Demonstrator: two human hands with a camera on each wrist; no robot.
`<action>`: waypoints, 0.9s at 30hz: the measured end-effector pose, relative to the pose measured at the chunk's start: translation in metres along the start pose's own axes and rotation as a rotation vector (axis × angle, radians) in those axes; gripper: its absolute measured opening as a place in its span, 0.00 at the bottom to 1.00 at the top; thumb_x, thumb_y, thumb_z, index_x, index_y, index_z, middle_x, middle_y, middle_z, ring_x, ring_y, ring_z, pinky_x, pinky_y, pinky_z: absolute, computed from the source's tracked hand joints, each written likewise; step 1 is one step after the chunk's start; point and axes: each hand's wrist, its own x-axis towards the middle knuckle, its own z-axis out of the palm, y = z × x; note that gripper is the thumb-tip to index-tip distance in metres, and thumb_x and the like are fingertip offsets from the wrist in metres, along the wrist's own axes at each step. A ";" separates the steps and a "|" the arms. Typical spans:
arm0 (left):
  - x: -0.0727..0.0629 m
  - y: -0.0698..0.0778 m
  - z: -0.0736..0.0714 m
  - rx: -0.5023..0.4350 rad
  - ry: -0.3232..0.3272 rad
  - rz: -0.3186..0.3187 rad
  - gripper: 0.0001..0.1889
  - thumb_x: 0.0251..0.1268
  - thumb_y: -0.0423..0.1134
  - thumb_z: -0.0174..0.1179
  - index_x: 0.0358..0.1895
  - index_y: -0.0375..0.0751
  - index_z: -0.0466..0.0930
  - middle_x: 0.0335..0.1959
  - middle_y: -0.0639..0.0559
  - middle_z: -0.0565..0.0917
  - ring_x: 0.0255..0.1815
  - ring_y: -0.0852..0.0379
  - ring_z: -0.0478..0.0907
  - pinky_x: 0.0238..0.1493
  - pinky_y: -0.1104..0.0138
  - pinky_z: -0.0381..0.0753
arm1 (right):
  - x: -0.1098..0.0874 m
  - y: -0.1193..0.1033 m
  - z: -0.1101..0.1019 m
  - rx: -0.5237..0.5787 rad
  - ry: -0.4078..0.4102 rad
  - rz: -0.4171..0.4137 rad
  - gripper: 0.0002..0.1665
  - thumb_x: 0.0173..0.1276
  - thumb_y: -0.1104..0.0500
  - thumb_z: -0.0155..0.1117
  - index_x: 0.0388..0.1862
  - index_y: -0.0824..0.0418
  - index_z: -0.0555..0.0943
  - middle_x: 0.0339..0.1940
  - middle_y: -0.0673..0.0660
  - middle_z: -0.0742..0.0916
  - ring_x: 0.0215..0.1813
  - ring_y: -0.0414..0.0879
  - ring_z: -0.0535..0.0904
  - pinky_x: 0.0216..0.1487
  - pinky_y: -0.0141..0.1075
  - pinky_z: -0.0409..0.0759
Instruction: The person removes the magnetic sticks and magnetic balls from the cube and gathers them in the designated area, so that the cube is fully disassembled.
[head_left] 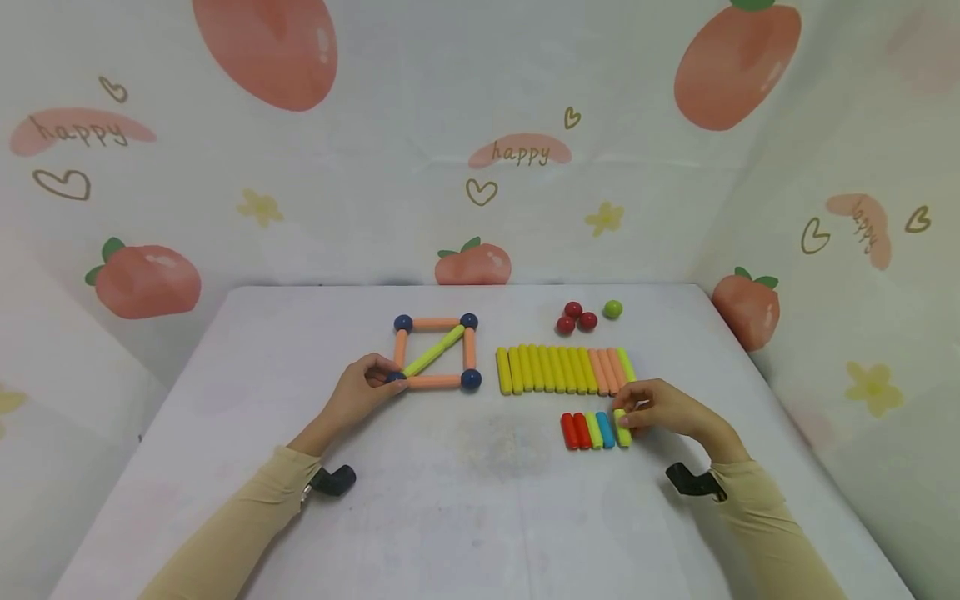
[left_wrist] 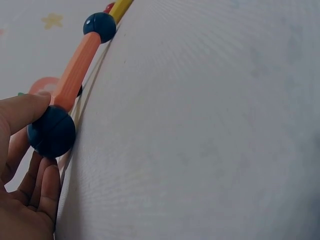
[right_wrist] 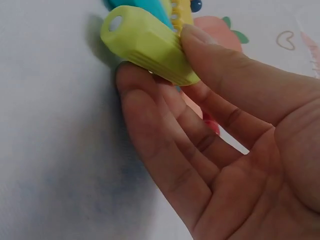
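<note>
A square of orange sticks joined by dark blue balls lies left of centre, crossed by a lime-green diagonal. At its near left corner, my left hand holds the dark blue corner ball, thumb on one side and fingers curled round the other. My right hand pinches a short lime-green stick between thumb and fingers. That stick is at the right end of a row of short sticks: red, lime-green and blue.
Behind the short row stands a line of longer sticks, several yellow, then orange and a lime-green one. Farther back are three red balls and a green ball. The white table meets a printed cloth backdrop.
</note>
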 end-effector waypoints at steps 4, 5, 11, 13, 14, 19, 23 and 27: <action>0.000 0.001 0.000 0.019 0.005 0.006 0.17 0.61 0.41 0.70 0.49 0.38 0.80 0.45 0.42 0.83 0.42 0.59 0.79 0.42 0.77 0.78 | 0.002 0.000 0.004 -0.011 0.014 -0.010 0.19 0.66 0.55 0.69 0.48 0.66 0.79 0.39 0.57 0.83 0.37 0.46 0.79 0.39 0.32 0.82; 0.001 0.001 0.001 0.023 0.005 0.009 0.16 0.61 0.41 0.70 0.49 0.38 0.80 0.45 0.42 0.83 0.42 0.59 0.79 0.42 0.77 0.78 | 0.003 0.000 0.004 -0.017 0.017 -0.009 0.19 0.66 0.55 0.69 0.48 0.66 0.80 0.40 0.58 0.84 0.37 0.46 0.79 0.39 0.32 0.82; 0.000 0.000 0.001 0.032 0.015 0.016 0.15 0.61 0.39 0.69 0.48 0.38 0.80 0.44 0.44 0.83 0.40 0.63 0.79 0.41 0.76 0.79 | 0.007 0.001 0.007 -0.026 0.018 -0.005 0.19 0.65 0.54 0.70 0.49 0.65 0.81 0.43 0.58 0.85 0.37 0.47 0.79 0.39 0.32 0.83; 0.000 0.000 0.001 0.030 0.014 0.014 0.15 0.62 0.39 0.69 0.48 0.38 0.80 0.44 0.43 0.83 0.40 0.63 0.79 0.41 0.77 0.79 | 0.007 0.001 0.008 -0.021 0.021 0.000 0.19 0.65 0.54 0.70 0.49 0.65 0.81 0.43 0.58 0.85 0.36 0.46 0.79 0.38 0.32 0.83; 0.000 0.000 0.001 0.027 0.015 0.010 0.15 0.61 0.39 0.69 0.48 0.38 0.80 0.44 0.43 0.84 0.40 0.64 0.79 0.41 0.77 0.79 | 0.007 0.000 0.008 -0.019 0.022 0.002 0.20 0.65 0.54 0.70 0.49 0.65 0.82 0.42 0.58 0.85 0.36 0.46 0.79 0.38 0.32 0.83; 0.001 0.000 0.001 0.026 0.011 0.008 0.16 0.62 0.40 0.69 0.48 0.37 0.80 0.45 0.41 0.84 0.41 0.63 0.79 0.42 0.77 0.78 | 0.008 0.000 0.010 -0.020 0.032 0.024 0.21 0.64 0.52 0.71 0.50 0.65 0.82 0.43 0.57 0.85 0.36 0.46 0.79 0.39 0.33 0.84; 0.001 0.001 0.001 0.035 0.009 0.002 0.16 0.62 0.42 0.69 0.49 0.38 0.80 0.45 0.42 0.84 0.41 0.63 0.79 0.42 0.77 0.78 | 0.008 -0.002 0.011 -0.028 0.042 0.038 0.21 0.64 0.53 0.71 0.51 0.65 0.83 0.43 0.57 0.86 0.36 0.46 0.80 0.39 0.33 0.84; 0.001 0.001 0.000 0.049 0.005 -0.007 0.17 0.62 0.43 0.69 0.49 0.38 0.80 0.46 0.42 0.84 0.42 0.61 0.79 0.43 0.77 0.78 | 0.008 -0.003 0.011 -0.032 0.041 0.037 0.20 0.65 0.54 0.70 0.51 0.66 0.83 0.41 0.57 0.86 0.35 0.47 0.80 0.38 0.34 0.85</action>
